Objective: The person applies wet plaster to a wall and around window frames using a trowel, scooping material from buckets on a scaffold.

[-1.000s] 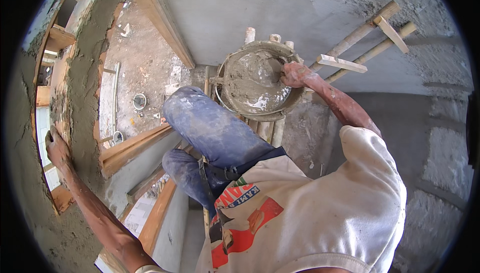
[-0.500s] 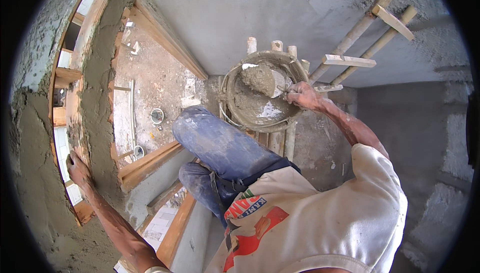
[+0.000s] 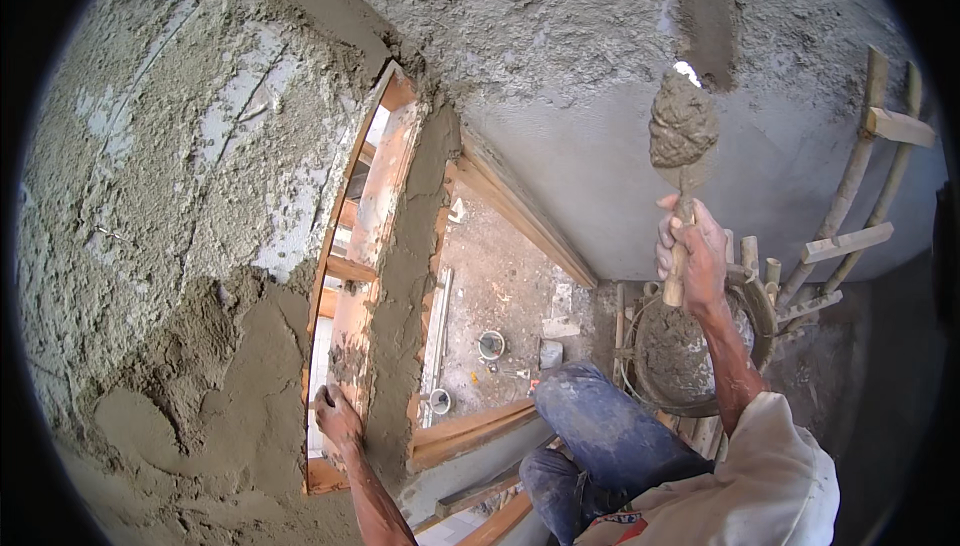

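My right hand [image 3: 702, 254] is closed round the wooden handle of a trowel [image 3: 676, 278], raised above the bucket with its blade pointing away from me. A thick heap of wet grey mortar [image 3: 684, 126] covers most of the blade. Below, partly hidden by my forearm, is the round bucket [image 3: 764, 324] with more mortar [image 3: 672, 351] inside. At the left, my left hand [image 3: 338, 419] holds the edge of a wooden window frame [image 3: 352, 346], its fingers curled over the side. A mortar-coated strip [image 3: 398, 291] runs along the frame.
Rough mortar [image 3: 150, 196] covers the left wall, with a smoother patch [image 3: 235, 386] near my left hand. A ladder of round poles [image 3: 838, 186] leans at the right. Through the opening, a lower floor [image 3: 500, 276] shows with small buckets [image 3: 491, 345]. My bent knee [image 3: 590, 396] is beside the bucket.
My right hand has lifted the mortar-loaded trowel out of the bucket and up toward the far wall. The view has swung left; my left hand still holds the frame.
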Available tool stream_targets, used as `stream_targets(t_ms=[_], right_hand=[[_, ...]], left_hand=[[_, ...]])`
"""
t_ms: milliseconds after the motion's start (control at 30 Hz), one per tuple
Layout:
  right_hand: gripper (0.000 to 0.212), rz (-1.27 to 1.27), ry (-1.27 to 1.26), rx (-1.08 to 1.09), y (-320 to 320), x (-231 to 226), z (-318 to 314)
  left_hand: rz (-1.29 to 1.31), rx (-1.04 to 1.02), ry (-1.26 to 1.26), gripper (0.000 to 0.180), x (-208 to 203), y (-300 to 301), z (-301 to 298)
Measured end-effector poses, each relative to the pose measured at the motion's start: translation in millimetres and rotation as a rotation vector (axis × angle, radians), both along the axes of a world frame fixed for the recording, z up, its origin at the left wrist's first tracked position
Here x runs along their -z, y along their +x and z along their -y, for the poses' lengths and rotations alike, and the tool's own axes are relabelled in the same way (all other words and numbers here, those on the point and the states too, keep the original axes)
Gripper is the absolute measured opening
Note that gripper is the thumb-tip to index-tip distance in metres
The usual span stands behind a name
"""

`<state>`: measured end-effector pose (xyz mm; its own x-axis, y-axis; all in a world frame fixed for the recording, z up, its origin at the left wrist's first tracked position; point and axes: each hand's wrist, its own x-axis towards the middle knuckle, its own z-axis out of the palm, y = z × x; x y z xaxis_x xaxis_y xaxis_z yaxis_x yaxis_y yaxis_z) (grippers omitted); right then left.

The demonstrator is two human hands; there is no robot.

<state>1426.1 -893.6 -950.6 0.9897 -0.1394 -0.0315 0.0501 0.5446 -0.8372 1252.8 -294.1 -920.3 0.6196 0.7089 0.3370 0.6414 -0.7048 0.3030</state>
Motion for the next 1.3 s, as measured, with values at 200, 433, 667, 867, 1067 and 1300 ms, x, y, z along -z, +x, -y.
stream_targets(t_ms=[200,433,667,867,1067,1300], right_hand=[[0.042,0.312,-0.147,0.826,189.5,-51.1,-101.9],[0.036,0.259,-0.978,0.498,359.3,-8.0,-250.5],[0.042,0.186,-0.59,-0.162,265.1,45.4,-277.1],[0.057,0.093,-0.863,-0.021,352.9,88.9,-246.0],[0.062,0.254,-0.864,0.117,442.9,-22.1,-294.4],[0.058,0.171,-0.771,-0.085,458.4,-36.5,-322.1]], left_hand=[[0.042,0.008,0.065,0.058,1.3,1.7,8.9],[0.03,0.03,-0.044,0.061,-11.0,29.2,35.6],[0.024,-0.026,-0.032,0.059,-16.7,9.3,25.1],[-0.008,-0.025,-0.045,0.056,-15.2,22.3,32.6],[-0.026,-0.086,-0.028,0.055,-19.4,12.5,29.7],[-0.13,-0.144,-0.089,0.055,-29.1,34.5,46.0]])
